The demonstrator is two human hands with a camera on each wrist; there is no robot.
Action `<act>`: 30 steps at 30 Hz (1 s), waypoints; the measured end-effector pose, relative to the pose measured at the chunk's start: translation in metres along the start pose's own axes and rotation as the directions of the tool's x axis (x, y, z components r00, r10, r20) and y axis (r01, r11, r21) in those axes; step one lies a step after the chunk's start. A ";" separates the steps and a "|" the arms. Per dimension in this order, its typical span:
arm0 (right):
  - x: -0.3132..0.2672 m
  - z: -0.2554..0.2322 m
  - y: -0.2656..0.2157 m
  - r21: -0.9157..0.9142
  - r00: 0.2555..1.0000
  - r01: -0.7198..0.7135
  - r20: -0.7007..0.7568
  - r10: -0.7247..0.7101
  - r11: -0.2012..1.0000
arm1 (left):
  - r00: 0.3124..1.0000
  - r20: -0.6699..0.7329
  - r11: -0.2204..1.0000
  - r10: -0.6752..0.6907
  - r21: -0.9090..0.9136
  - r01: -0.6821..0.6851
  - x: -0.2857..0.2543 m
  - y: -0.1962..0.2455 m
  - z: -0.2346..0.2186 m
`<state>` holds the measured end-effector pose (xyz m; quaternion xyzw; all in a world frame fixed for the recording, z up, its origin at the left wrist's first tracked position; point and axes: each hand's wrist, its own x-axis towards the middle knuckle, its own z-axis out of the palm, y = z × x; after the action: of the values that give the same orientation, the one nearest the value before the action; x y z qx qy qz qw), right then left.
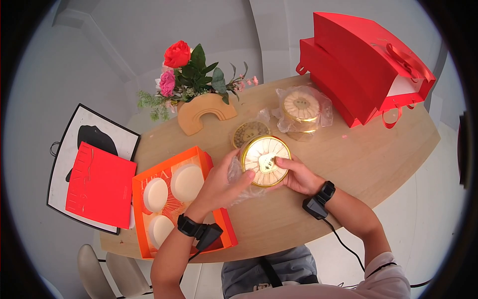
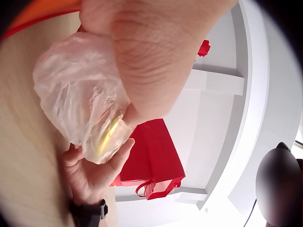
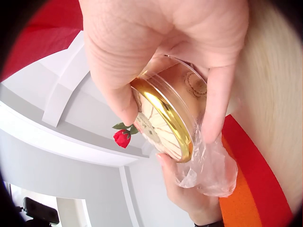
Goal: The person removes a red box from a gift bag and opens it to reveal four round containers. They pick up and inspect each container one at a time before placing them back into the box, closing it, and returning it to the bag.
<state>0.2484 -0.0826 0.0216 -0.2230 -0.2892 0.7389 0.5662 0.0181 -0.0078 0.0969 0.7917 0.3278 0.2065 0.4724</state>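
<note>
Both hands hold a round clear jar (image 1: 259, 174) with a gold-rimmed lid and a cream pleated pattern on top. The left hand (image 1: 221, 183) grips its left side, thumb on the lid's edge. Opposite it, the right hand (image 1: 300, 176) has its thumb on the middle of the lid and fingers round the clear wall. A crumpled clear plastic bag (image 2: 80, 90) covers the jar's lower part in the left wrist view. In the right wrist view the bag (image 3: 210, 172) bunches beneath the jar, by the left fingers. The lid faces up toward the head view.
Behind the held jar stand a plastic-wrapped jar (image 1: 301, 105) and a round container (image 1: 246, 133) with a brownish top. An orange box (image 1: 142, 219) with several round cream pieces lies left. Red bags (image 1: 348, 70), a flower vase (image 1: 219, 105) and a red card (image 1: 99, 184) surround them.
</note>
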 end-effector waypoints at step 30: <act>-0.001 0.011 0.004 0.071 0.995 0.101 -0.016 -0.100 0.992 | 0.990 -0.095 0.993 0.104 0.058 -0.099 0.000 -0.014 -0.002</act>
<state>0.2382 -0.0866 0.0269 -0.1924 -0.2700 0.7179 0.6122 0.0121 -0.0020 0.0855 0.8086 0.3150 0.2600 0.4235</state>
